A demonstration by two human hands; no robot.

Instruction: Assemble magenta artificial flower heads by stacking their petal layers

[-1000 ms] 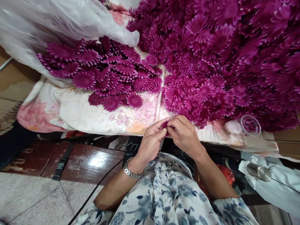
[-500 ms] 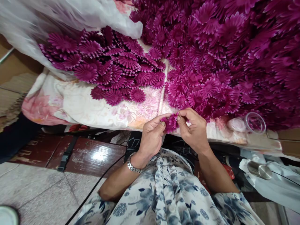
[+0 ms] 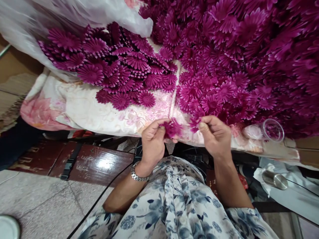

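Near the table's front edge, my left hand (image 3: 154,141) is closed on a bunch of magenta artificial flower petals (image 3: 173,128), thumb and forefinger pinching its left side. To the right, my right hand (image 3: 215,135) pinches a smaller magenta petal piece (image 3: 195,124) between thumb and forefinger. A gap separates the two pieces, and motion slightly blurs both. Beyond my left hand lies a heap of flat, stacked petal layers (image 3: 119,71). Past my right hand spreads a larger mound of fuller magenta petal flowers (image 3: 224,73).
A clear plastic cup (image 3: 273,130) lies on its side at the mound's front right. White plastic sheeting (image 3: 82,13) covers part of the left heap. A floral cloth (image 3: 82,104) covers the table. A metal cylinder (image 3: 275,180) rests on white material at the lower right.
My hands have moved apart, left hand leftward and right hand rightward. The petals that were together between them are now in two separate pieces, one in each hand.
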